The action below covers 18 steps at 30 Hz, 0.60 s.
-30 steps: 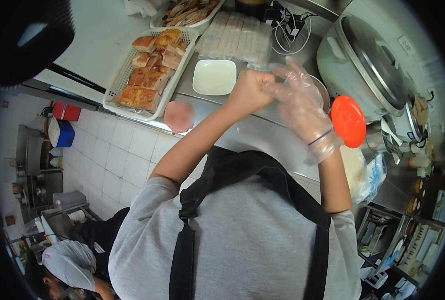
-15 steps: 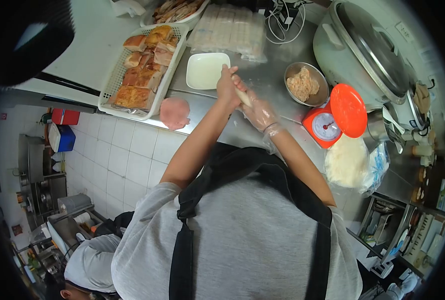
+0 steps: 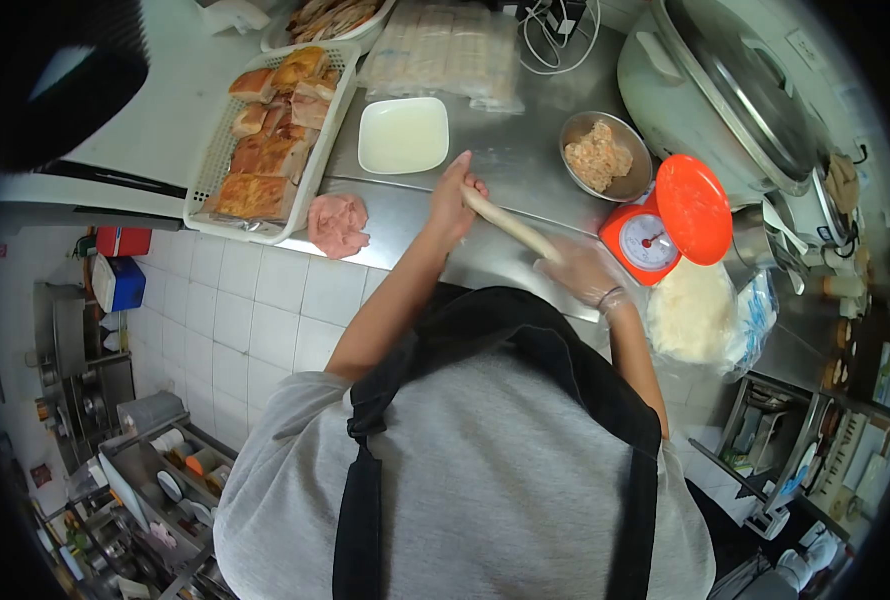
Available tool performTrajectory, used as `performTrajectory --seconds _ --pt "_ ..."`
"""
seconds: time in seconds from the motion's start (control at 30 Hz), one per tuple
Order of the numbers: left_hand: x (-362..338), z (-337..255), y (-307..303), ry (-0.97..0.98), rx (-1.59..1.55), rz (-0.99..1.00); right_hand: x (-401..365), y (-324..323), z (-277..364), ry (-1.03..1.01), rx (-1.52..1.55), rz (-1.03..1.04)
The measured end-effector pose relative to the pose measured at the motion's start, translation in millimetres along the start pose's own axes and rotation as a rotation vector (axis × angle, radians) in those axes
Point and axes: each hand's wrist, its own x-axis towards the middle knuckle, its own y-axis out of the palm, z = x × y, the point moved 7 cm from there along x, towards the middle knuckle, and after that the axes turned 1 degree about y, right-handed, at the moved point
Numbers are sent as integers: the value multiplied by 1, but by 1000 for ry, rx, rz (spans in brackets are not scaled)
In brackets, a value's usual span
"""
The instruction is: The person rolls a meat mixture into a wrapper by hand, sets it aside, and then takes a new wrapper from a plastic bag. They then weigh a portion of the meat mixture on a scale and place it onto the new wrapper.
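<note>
A long, pale, smooth roll [image 3: 510,222], which looks like dough, stretches slantwise between my hands above the steel counter. My left hand [image 3: 453,200] is bare and closed around its upper left end. At the lower right end is my right hand [image 3: 583,272], in a clear plastic glove, blurred but with its fingers around the roll. Just beyond my left hand stands a white square dish [image 3: 403,136] with a pale content. A metal bowl [image 3: 641,187] of orange-pink, chopped-looking filling [image 3: 598,157] sits up and right of my right hand.
An orange dial scale [image 3: 647,240] and a plastic bag of white stuff [image 3: 692,312] lie to the right, below a large lidded cooker [image 3: 655,100]. To the left are a basket [image 3: 197,205] of browned food pieces and a crumpled pink thing [image 3: 338,225]. Bagged pale rolls [image 3: 445,50] lie behind.
My hands have moved apart, the right one down and right, so more of the pale roll shows. The pink thing looks more crumpled. A person at lower left has left the view.
</note>
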Motion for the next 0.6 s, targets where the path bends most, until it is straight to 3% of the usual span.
performTrajectory --seconds 0.1,0.2,0.3,0.4,0.6 --pt "1 -27 -2 225 675 202 -21 -43 28 -32 70 -227" --pt "-49 -53 71 752 1435 683 -26 -65 44 -45 -44 -352" --pt "-82 -18 127 807 1588 883 -26 -65 60 -125 -45 -464" --pt "-71 14 140 585 1445 848 -26 -66 74 -177 191 -577" --pt "-69 4 137 418 1434 777 -27 -64 59 -196 449 -664"
